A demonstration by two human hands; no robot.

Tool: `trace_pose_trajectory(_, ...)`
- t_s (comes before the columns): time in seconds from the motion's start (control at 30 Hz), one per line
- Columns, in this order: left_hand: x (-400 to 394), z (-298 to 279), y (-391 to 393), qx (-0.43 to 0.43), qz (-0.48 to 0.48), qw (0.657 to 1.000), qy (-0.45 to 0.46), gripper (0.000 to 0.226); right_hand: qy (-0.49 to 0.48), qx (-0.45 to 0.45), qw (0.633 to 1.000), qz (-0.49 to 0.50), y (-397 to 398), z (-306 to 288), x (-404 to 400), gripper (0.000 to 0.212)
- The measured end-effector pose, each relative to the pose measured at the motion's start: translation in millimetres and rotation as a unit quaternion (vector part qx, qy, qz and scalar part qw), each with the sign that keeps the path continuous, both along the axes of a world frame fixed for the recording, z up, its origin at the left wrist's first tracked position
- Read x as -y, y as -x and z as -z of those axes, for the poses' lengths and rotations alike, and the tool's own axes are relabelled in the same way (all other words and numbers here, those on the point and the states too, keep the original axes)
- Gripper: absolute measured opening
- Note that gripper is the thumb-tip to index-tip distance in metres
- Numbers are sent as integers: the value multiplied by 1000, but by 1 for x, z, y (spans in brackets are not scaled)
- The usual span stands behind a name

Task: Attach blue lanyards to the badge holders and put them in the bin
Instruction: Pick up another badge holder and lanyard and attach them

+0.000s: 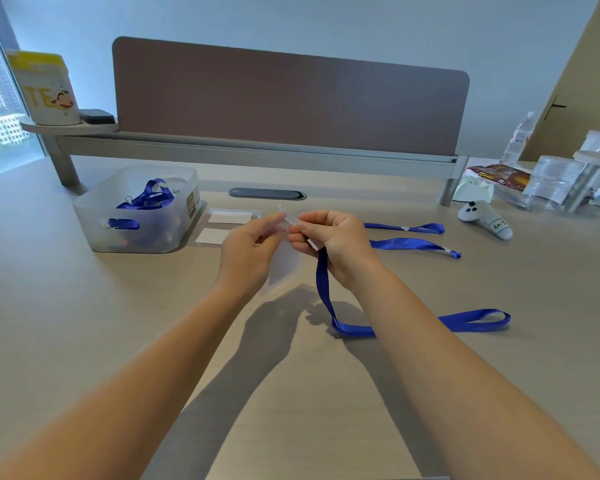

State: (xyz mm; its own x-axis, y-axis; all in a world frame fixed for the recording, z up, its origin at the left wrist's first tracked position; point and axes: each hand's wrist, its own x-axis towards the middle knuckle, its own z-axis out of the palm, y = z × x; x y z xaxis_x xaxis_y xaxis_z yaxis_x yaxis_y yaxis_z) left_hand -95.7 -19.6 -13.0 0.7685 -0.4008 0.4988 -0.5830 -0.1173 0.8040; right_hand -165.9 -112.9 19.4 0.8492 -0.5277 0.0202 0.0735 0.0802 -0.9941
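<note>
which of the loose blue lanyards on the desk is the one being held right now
The nearest lanyard: its upper end rises into the right hand, and its loop trails right across the desk. The two lanyards farther back, and, lie flat and untouched.

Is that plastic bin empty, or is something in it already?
Not empty. The bin already holds blue lanyards, heaped up to its rim, with clips showing.

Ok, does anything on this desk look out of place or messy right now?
Mostly no. One blue lanyard pokes out through the handle slot of the translucent bin instead of lying inside. The lanyards waiting on the desk lie flat.
</note>
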Motion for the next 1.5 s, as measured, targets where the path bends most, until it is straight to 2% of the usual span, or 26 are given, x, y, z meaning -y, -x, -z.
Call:
trace_pose_trajectory(0.1, -4, 4, -6, 89, -19, 995, -39, 34, -21, -38, 999, -22, 1, 0, -1, 18)
trace_pose_trajectory(0.17, -10, 4, -8, 182, -33, 980, -72, 31, -7, -80, 996, -38, 1, 1, -1, 21)
trace_pose_trajectory(0.27, -19, 2, -13, 348, -29, 924, -158, 28, -17, -106, 993, -41, 1, 1, 0, 23)
trace_pose_trajectory(0.33, -23, 1, -17, 421, -45, 881, -212, 34, -13, -116, 992, -42, 1, 0, -1, 26)
trace_pose_trajectory(0.47, -28, -4, -22, 492, -43, 822, -282, 44, 18, -139, 989, -38, 0, 0, -3, 26)
trace_pose_trajectory(0.53, -30, -5, -22, 500, -39, 813, -296, 45, 30, -136, 990, -34, -1, 0, -4, 23)
trace_pose_trajectory(0.63, -30, -3, -23, 485, -42, 824, -289, 45, 34, -119, 992, -34, -2, 1, -4, 20)
trace_pose_trajectory(0.77, -29, -2, -23, 423, -33, 869, -254, 42, 49, -84, 995, -29, -6, 2, -6, 21)
trace_pose_trajectory(0.83, -26, -7, -15, 339, -5, 912, -233, 37, 70, -73, 995, -22, -8, 2, -6, 21)
trace_pose_trajectory(0.93, -22, -15, -9, 148, 38, 969, -192, 35, 118, -63, 991, -19, -9, 4, -5, 23)
trace_pose_trajectory(1.0, -21, -22, -7, 50, 72, 986, -142, 30, 157, -60, 986, -24, -9, 4, -6, 20)
trace_pose_trajectory(1.07, -20, -28, -8, -8, 72, 992, -105, 24, 199, -60, 978, -32, -8, 2, -7, 17)
trace_pose_trajectory(1.17, -19, -34, -12, -22, 41, 992, -118, 21, 248, -62, 966, -37, -9, 0, -10, 15)
trace_pose_trajectory(1.3, -19, -39, -13, -21, 52, 990, -129, 19, 279, -53, 959, -24, -9, -2, -12, 21)
trace_pose_trajectory(1.5, -17, -41, -15, 46, 30, 983, -178, 19, 312, -35, 949, -3, -9, 2, -17, 24)
